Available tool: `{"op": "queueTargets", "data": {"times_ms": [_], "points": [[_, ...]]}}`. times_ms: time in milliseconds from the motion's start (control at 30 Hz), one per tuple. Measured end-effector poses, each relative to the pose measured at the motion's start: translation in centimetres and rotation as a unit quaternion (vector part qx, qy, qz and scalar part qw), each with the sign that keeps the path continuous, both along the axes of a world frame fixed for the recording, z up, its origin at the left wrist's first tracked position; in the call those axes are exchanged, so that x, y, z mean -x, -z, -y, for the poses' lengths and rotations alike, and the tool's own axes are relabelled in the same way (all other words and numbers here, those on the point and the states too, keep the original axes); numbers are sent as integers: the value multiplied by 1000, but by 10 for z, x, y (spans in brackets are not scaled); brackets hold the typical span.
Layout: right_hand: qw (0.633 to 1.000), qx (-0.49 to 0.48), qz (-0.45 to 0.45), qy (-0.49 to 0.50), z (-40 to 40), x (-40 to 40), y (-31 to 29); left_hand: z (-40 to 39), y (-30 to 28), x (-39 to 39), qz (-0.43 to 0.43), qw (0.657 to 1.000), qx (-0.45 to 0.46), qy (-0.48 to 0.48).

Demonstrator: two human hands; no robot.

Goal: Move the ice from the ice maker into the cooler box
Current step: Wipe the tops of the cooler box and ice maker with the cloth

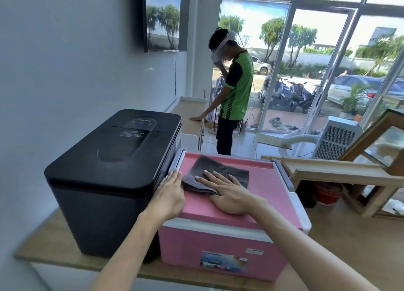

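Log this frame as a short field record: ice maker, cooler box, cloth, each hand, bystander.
ice maker: black, lid shut, on wooden counter
cooler box: pink, lid shut, right of ice maker
cloth: dark grey, on cooler lid
left hand: flat, at cooler lid's left edge
right hand: flat, palm down on cloth
bystander: standing by window, green shirt
ice: none visible

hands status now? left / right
Left hand: open, flat against the pink cooler box's left lid edge.
Right hand: open, palm pressing the dark cloth, holding nothing.
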State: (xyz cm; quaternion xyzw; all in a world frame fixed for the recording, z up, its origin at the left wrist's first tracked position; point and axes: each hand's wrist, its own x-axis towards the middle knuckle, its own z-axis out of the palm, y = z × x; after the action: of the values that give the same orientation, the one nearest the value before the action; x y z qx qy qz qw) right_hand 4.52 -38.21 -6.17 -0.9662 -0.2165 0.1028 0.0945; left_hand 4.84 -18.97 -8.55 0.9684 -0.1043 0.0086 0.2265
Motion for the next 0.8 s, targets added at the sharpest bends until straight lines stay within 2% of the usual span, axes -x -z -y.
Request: {"op": "queueTargets", "data": {"times_ms": [167, 267, 467, 600, 800], "points": [[1000, -4, 14, -23, 40, 75, -1, -1, 3, 3, 11, 1000, -6, 3], [1000, -6, -8, 13, 81, 91, -5, 0, 2, 3, 17, 1000, -11, 2], [991, 34, -19, 129, 140, 24, -5, 2, 4, 6, 30, 999, -25, -11], [982, 53, -25, 180, 116, -41, -8, 6, 6, 6, 38, 999, -19, -23], [991, 38, -8, 126, 39, -65, -1, 8, 7, 3, 35, 999, 10, -30]]}}
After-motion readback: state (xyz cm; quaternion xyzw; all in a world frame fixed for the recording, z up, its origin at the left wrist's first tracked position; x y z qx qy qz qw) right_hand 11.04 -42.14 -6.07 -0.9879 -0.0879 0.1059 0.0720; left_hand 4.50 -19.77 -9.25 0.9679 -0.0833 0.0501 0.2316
